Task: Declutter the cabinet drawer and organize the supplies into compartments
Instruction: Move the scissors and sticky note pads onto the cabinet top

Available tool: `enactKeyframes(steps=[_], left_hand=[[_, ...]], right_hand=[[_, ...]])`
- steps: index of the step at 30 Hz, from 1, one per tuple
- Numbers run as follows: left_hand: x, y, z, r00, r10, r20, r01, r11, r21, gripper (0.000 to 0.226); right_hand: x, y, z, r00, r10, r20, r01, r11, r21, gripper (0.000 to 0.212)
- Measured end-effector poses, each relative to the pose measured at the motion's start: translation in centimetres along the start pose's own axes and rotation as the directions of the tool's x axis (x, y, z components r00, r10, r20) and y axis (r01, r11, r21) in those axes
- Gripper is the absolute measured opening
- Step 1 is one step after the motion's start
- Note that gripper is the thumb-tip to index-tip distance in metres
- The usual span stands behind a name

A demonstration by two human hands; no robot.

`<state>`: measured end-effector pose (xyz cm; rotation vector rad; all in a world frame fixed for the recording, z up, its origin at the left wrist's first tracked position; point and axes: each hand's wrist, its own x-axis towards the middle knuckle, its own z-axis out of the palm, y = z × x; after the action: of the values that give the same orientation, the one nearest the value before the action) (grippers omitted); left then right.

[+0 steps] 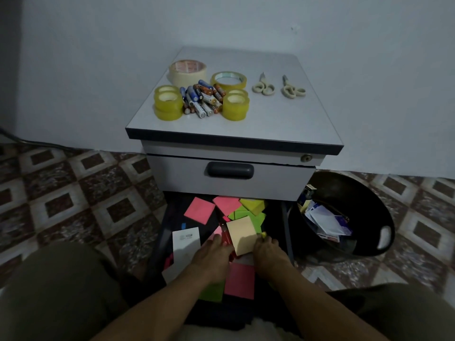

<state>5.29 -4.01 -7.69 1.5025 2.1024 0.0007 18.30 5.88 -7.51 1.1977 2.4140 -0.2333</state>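
A person crouched before a small grey cabinet (229,178) holds a pale orange block of sticky notes (242,236) between both hands above the open lower drawer (170,217). The left hand (211,252) has its fingers (218,239) curled against the block's left edge. The right hand (267,252) curls its fingers round the right edge, beside a small yellow piece too dim to identify.

Pink square pads (199,210), green pads (253,205) and a white printed card (186,244) lie loose and overlapping in the drawer, not yet sorted. On the cabinet's pale counter (270,124) stand yellow tape rolls (168,103), a heap of batteries (202,98) and two cream-handled scissors (263,86). A black bin (369,193) of paper waste sits just right of the drawer.

The block is held only by its edges and looks tilted, so a slack grip could let sheets fan apart or drop it onto the heap.
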Motion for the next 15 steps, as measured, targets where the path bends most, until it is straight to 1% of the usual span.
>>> enactKeyframes(steps=[2,7,9,10,13,15], left_hand=[[0.05,-0.13,0.11,1.0,-0.004,-0.005,0.004,0.999,0.04,0.053],[0.32,0.17,-0.45,0.998,-0.039,-0.051,0.047,0.984,0.171,0.046],[0.47,0.23,-0.36,0.995,-0.067,-0.077,0.082,0.976,0.204,0.049],[0.53,0.22,-0.27,0.993,-0.085,-0.087,0.102,0.972,0.211,0.051],[0.59,-0.02,0.04,0.981,-0.144,-0.128,0.167,0.967,0.19,0.044],[0.58,-0.38,0.26,0.975,-0.166,-0.149,0.191,0.966,0.177,0.051]], right_hand=[[0.12,-0.05,0.23,1.0,0.009,-0.008,-0.009,1.0,-0.015,0.053],[0.46,-0.03,0.36,0.999,0.036,-0.003,-0.036,0.999,-0.008,0.052],[0.48,-0.13,0.55,0.999,0.047,0.014,-0.047,0.999,0.003,0.056],[0.48,-0.19,0.6,0.998,0.053,0.019,-0.053,0.999,0.009,0.058],[0.38,-0.42,0.75,0.997,0.069,0.021,-0.069,0.998,0.008,0.063],[0.22,-0.6,0.88,0.998,0.063,0.031,-0.063,0.998,0.006,0.063]])
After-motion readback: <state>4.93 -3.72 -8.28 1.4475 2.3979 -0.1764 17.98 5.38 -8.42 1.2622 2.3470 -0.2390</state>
